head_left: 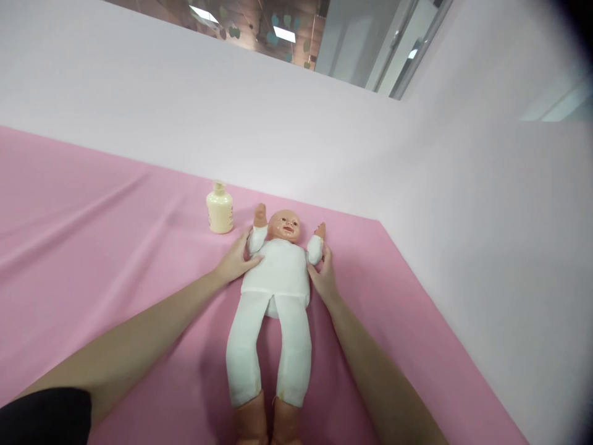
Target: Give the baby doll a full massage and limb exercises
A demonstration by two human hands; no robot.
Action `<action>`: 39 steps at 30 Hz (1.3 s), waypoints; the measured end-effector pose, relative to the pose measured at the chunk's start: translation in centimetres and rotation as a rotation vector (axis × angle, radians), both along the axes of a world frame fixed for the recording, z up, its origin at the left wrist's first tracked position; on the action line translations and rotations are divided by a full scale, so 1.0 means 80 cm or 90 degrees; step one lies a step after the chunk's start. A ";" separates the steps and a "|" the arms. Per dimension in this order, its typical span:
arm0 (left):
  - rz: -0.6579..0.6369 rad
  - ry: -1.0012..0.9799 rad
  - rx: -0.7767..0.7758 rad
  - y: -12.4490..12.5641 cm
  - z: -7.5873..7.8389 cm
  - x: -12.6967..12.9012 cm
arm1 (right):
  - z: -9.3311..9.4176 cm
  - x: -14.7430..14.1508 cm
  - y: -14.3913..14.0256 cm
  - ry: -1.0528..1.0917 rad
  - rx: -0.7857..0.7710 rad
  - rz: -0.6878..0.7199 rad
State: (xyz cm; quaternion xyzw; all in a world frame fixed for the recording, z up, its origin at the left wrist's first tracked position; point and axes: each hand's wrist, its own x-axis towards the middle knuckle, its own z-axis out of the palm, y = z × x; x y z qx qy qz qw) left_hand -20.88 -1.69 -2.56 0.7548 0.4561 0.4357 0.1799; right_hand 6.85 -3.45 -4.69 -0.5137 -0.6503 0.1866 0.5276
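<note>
A baby doll (277, 269) with a white cloth body lies on its back, head away from me and feet towards me. Both its arms are raised beside its head. My left hand (237, 256) grips the doll's upper arm and side at the left, thumb resting on the chest. On the other side my right hand (324, 272) is closed around the doll's other upper arm, some fingers hidden behind it. A cream pump bottle (220, 209) stands upright just beyond my left hand, apart from it.
Pink cloth (152, 247) with a few creases covers the surface under the doll. White walls (222, 111) rise along its far and right edges. Above the far wall is a window (259, 31) with ceiling lights showing in it.
</note>
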 end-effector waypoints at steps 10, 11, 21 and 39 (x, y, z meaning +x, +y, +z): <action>-0.114 0.075 0.111 -0.011 0.010 -0.001 | 0.024 -0.015 -0.023 -0.104 0.178 0.073; -0.114 0.074 0.108 -0.012 0.010 -0.002 | 0.028 -0.016 -0.025 -0.124 0.190 0.084; -0.057 0.063 0.018 -0.007 0.004 0.001 | 0.014 -0.018 -0.019 -0.143 0.087 0.017; 0.040 0.105 0.043 0.012 -0.013 -0.001 | -0.004 -0.005 0.005 -0.143 0.004 -0.027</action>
